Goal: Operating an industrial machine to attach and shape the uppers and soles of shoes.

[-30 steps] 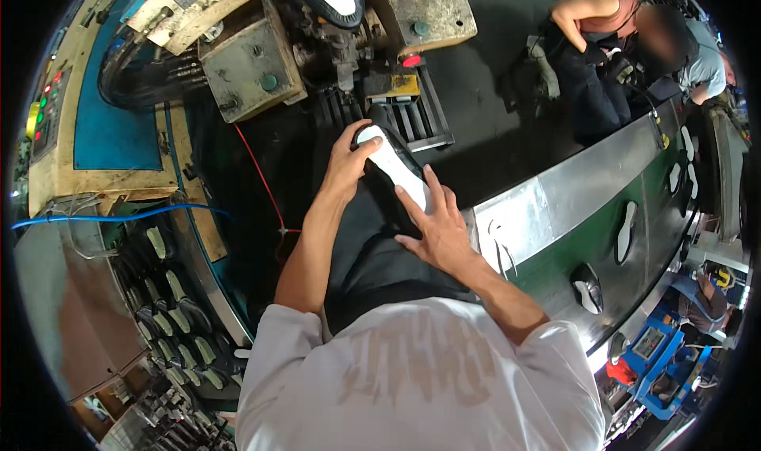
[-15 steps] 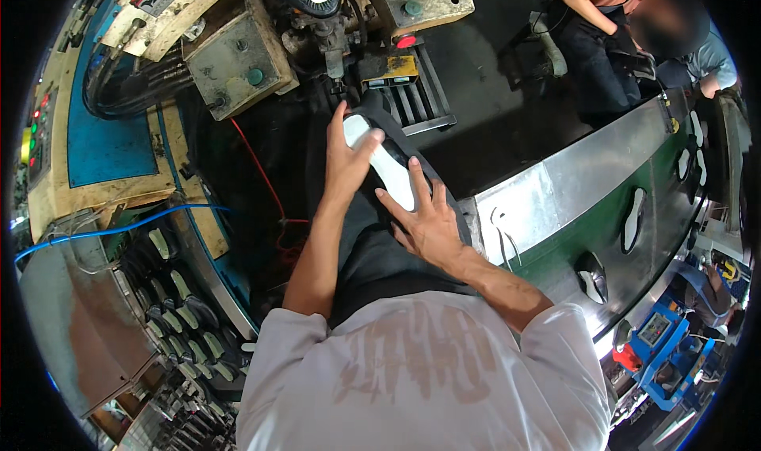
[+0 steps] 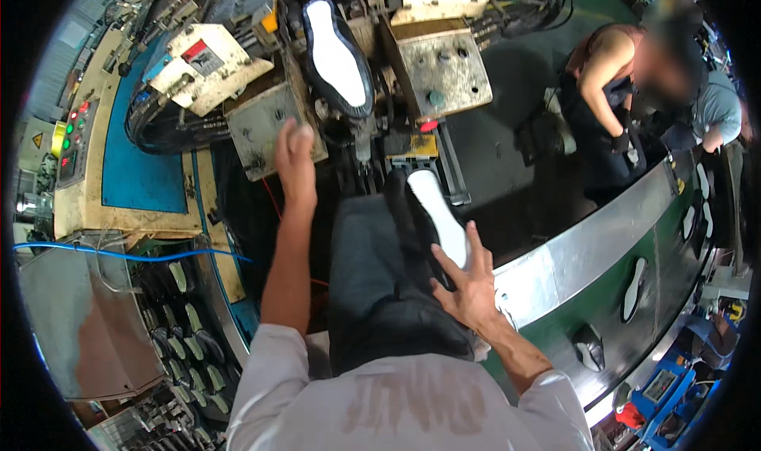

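My right hand (image 3: 468, 284) grips the heel end of a dark shoe upper with a white sole board (image 3: 440, 217), resting over my right thigh. The thumb and fingers lie along both sides of it. My left hand (image 3: 295, 166) is raised in front of a grimy control box (image 3: 273, 118) with push buttons; its fingers are smeared by motion, and it is unclear whether they touch the box. Straight ahead, another dark shoe (image 3: 337, 59) sits in the machine with its white underside facing up.
A second control box (image 3: 444, 74) stands right of the machine. On the right, a green conveyor with a metal edge (image 3: 555, 269) carries several shoes. A rack of dark shoes (image 3: 186, 332) stands at lower left, below a blue hose (image 3: 119, 250). A co-worker (image 3: 610, 86) sits at far right.
My left hand has let go of the shoe and moved left to the control box. My right hand has shifted right with the shoe. The view has tilted up, showing more of the machine.
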Tool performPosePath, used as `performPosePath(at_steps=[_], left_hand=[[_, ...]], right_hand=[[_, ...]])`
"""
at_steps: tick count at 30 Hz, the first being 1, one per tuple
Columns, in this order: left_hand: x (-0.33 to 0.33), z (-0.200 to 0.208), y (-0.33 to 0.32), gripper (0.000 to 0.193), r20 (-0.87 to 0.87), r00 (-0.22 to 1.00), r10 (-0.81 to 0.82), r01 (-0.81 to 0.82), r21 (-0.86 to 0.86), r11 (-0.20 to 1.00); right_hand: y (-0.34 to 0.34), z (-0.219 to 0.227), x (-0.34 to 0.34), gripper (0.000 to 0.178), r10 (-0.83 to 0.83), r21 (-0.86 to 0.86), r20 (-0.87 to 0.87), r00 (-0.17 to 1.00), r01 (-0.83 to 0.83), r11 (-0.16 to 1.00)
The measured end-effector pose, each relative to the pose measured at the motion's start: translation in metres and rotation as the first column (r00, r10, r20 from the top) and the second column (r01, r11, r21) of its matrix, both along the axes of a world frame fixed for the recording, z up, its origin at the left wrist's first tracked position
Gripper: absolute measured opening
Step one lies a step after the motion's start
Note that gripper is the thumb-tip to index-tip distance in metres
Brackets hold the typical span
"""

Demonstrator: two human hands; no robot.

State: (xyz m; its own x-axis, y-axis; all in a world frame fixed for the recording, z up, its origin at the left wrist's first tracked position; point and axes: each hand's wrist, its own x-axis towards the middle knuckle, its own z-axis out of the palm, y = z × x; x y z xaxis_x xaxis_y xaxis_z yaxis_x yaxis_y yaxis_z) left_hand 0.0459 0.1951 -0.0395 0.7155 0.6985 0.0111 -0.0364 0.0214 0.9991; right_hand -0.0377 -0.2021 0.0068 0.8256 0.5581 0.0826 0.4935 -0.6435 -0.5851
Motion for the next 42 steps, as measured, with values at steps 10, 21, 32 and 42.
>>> performPosePath(at_steps=[10,21,32,42], left_hand=[[0.16,0.096,0.043,0.038,0.116,0.938,-0.327,0.325,-0.622,0.712],[-0.097,0.069,0.0,0.118,0.396,0.864,-0.312,0.501,-0.737,0.453],[-0.223,-0.014,-0.065,0.104,0.239,0.951,-0.194,0.296,-0.882,0.367],[-0.242,-0.062,-0.097,0.09,0.113,0.956,-0.27,0.179,-0.955,0.235]], right_hand=[[0.087,0.095,0.133,0.074,-0.004,-0.022,0.313,0.95,0.011,1.0],[0.252,0.079,0.252,0.079,0.093,0.01,0.332,0.939,-0.102,0.995],[0.25,0.052,0.247,0.079,0.003,0.134,0.344,0.939,-0.052,0.99],[0.272,0.04,0.217,0.084,0.08,0.026,0.543,0.836,-0.111,0.993]])
